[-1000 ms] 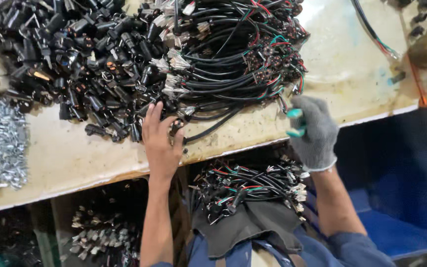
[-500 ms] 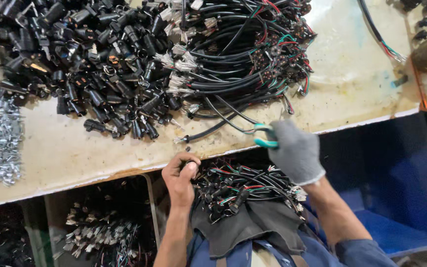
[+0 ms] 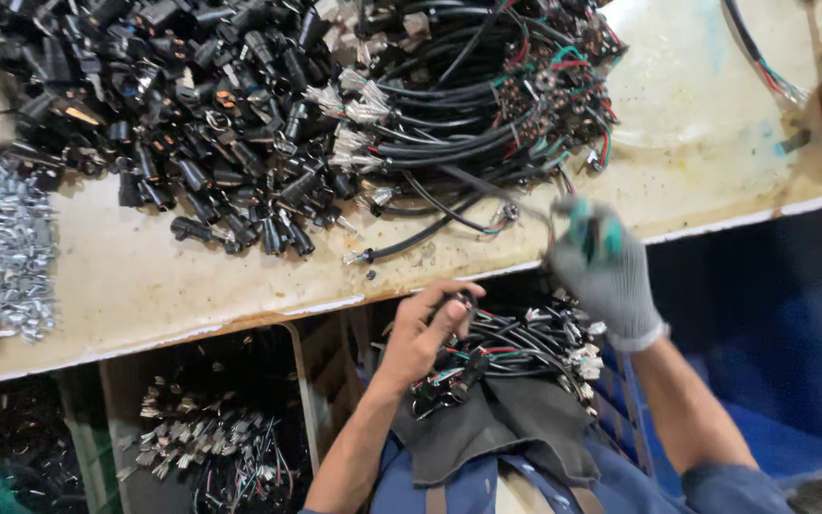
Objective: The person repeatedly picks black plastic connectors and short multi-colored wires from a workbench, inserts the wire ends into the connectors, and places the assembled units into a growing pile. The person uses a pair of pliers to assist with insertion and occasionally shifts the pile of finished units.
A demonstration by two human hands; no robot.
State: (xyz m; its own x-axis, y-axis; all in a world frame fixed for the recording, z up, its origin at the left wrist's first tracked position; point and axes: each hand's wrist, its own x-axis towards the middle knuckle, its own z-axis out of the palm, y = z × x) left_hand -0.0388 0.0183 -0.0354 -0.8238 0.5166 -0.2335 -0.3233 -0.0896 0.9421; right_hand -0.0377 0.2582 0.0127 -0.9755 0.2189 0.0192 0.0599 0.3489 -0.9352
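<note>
Left hand point(image 3: 427, 328), bare: fingers curled loosely round a small black connector point(image 3: 456, 303), held just above the bundle of black cables point(image 3: 506, 352) with red and green leads lying on the dark cloth in the lap. Right hand point(image 3: 601, 271), grey knit glove: closed on a green-handled tool point(image 3: 590, 231) at the bench edge point(image 3: 240, 319), blurred. Beyond, on the bench: coiled black cables point(image 3: 468, 124), heap of black connectors point(image 3: 192, 114), pile of metal clips point(image 3: 2, 247).

Bare left hand point(image 3: 427, 328) curled, fingers pinched together; gloved right hand point(image 3: 603, 271) fisted, raised higher.
</note>
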